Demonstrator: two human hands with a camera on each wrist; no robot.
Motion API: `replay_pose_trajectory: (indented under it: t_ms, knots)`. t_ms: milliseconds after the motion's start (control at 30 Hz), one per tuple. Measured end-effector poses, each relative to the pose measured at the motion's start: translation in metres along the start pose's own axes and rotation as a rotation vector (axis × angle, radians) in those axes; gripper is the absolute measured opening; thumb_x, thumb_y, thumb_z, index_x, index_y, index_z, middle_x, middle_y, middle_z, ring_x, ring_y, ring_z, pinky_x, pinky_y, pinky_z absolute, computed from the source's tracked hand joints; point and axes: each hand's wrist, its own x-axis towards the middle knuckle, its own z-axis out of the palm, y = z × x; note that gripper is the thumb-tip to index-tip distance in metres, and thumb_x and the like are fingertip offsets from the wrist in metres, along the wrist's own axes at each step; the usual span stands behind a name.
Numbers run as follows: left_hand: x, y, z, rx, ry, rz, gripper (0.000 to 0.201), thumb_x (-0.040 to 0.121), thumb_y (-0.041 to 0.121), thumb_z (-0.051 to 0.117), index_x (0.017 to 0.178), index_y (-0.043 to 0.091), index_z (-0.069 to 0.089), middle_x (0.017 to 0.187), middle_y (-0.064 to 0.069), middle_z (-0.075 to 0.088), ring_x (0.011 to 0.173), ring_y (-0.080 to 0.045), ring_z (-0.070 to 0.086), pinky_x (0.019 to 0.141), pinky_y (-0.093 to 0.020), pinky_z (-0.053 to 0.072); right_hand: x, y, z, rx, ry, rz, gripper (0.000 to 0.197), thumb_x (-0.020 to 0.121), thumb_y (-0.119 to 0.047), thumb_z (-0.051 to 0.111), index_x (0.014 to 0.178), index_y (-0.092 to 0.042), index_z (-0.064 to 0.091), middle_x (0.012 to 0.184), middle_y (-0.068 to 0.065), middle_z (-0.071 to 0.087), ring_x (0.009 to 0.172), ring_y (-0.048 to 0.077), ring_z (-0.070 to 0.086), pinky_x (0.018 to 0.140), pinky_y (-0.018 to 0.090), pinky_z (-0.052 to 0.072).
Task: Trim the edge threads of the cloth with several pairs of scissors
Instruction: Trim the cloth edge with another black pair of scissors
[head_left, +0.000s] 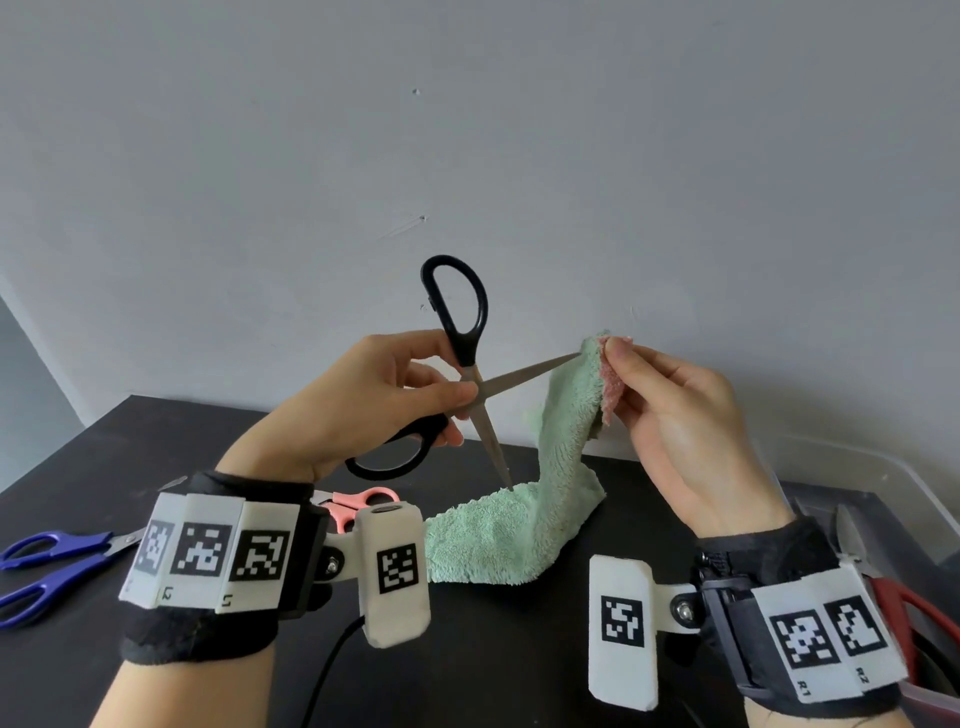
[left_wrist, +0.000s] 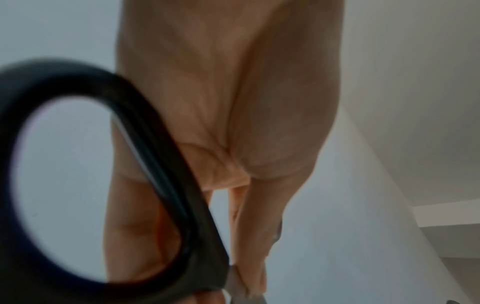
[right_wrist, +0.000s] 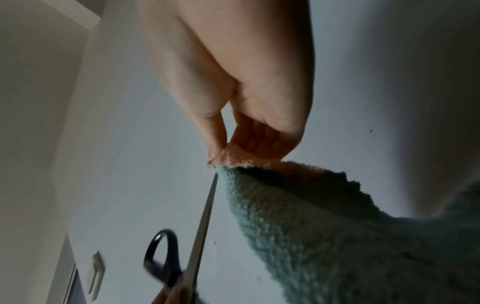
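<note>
My left hand grips the black-handled scissors near their pivot, in the air above the table. Their blades are spread wide: one tip touches the raised corner of the cloth, the other points down at the cloth on the table. In the left wrist view a black handle loop fills the left side beside my palm. The green cloth, pink on its back, rises from the table to my right hand, which pinches its top corner. The right wrist view shows the pinched cloth and one blade beside its edge.
Blue-handled scissors lie at the left on the black table. Pink-handled scissors lie behind my left wrist. Red-handled scissors sit in a clear plastic box at the right. A grey wall stands behind.
</note>
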Motion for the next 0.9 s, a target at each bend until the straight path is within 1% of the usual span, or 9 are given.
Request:
replay_pose_trajectory:
  t_ms: [67,167,233,367,467,567,700,800,900]
  knots:
    - [0.0005,-0.0022,-0.0041,-0.015,-0.012,-0.013,0.009,0.089,0.013,0.060,0.097,0.009,0.061,0.067,-0.006,0.070,0.061,-0.017,0.066,0.062,-0.015,0.050,0.0012,-0.0026,-0.0044,0.008,0.026,-0.019,0.017,0.072,-0.021,0.067,0.075,-0.007,0.076,0.083,0.008,0.072,0.083,0.014,0.066,0.077,0.021,0.053]
    - [0.0019,-0.0053,-0.0081,-0.063,-0.020,-0.039,0.013,0.090,0.017,0.057,0.101,0.010,0.058,0.069,-0.010,0.067,0.065,-0.025,0.066,0.073,-0.033,0.059,0.0001,-0.0031,-0.0037,-0.020,0.021,-0.012,0.015,0.072,-0.020,0.067,0.075,-0.007,0.075,0.081,0.006,0.071,0.080,0.012,0.066,0.071,0.018,0.053]
    - [0.0022,-0.0059,-0.0075,-0.085,-0.017,-0.040,0.011,0.091,0.017,0.056,0.100,0.011,0.058,0.066,-0.009,0.061,0.064,-0.028,0.065,0.075,-0.040,0.058,-0.0007,-0.0022,-0.0015,-0.024,0.020,-0.001,0.013,0.071,-0.019,0.067,0.074,-0.008,0.075,0.080,0.005,0.072,0.078,0.011,0.067,0.067,0.017,0.053]
    - [0.0029,-0.0037,-0.0052,-0.124,0.053,-0.001,0.007,0.087,0.015,0.061,0.093,0.015,0.065,0.069,-0.013,0.068,0.060,-0.024,0.064,0.069,-0.033,0.057,-0.0005,-0.0006,0.0000,-0.024,0.040,0.013,0.016,0.070,-0.018,0.067,0.080,-0.007,0.074,0.081,0.005,0.073,0.078,0.011,0.067,0.068,0.017,0.053]
    - [0.0049,-0.0040,-0.0038,-0.186,0.115,0.035,0.011,0.085,0.014,0.062,0.095,0.014,0.068,0.077,-0.017,0.073,0.064,-0.022,0.066,0.071,-0.032,0.057,-0.0008,0.0007,0.0007,-0.028,0.034,0.023,0.017,0.072,-0.017,0.067,0.082,-0.006,0.073,0.082,0.005,0.073,0.078,0.010,0.068,0.069,0.017,0.053]
    - [0.0047,-0.0049,-0.0028,-0.235,0.136,0.046,0.013,0.088,0.015,0.060,0.096,0.012,0.069,0.083,-0.015,0.074,0.068,-0.019,0.067,0.071,-0.025,0.057,-0.0005,0.0004,0.0005,-0.032,0.044,0.019,0.016,0.070,-0.017,0.067,0.081,-0.007,0.073,0.082,0.005,0.074,0.080,0.011,0.068,0.073,0.018,0.054]
    - [0.0057,-0.0074,-0.0029,-0.223,0.156,0.043,0.012,0.084,0.003,0.065,0.092,0.009,0.071,0.086,-0.011,0.075,0.068,-0.013,0.065,0.068,-0.019,0.056,0.0000,0.0000,-0.0009,-0.030,0.060,0.017,0.011,0.072,-0.016,0.067,0.077,-0.009,0.075,0.082,0.005,0.073,0.080,0.012,0.068,0.076,0.019,0.054]
    - [0.0066,-0.0068,-0.0023,-0.201,0.204,0.037,0.011,0.078,-0.003,0.069,0.085,0.006,0.068,0.087,-0.020,0.073,0.056,-0.009,0.059,0.051,-0.012,0.046,-0.0001,0.0006,-0.0011,-0.044,0.063,0.019,0.009,0.078,-0.012,0.066,0.077,-0.009,0.075,0.081,0.004,0.073,0.078,0.011,0.068,0.072,0.018,0.053]
    - [0.0088,-0.0088,-0.0048,-0.223,0.230,0.005,0.024,0.073,-0.002,0.074,0.088,0.010,0.061,0.087,-0.016,0.074,0.065,-0.015,0.066,0.055,-0.014,0.048,-0.0004,0.0003,-0.0004,-0.060,0.062,0.022,0.011,0.082,-0.010,0.065,0.077,-0.008,0.074,0.080,0.004,0.073,0.076,0.011,0.067,0.071,0.018,0.053]
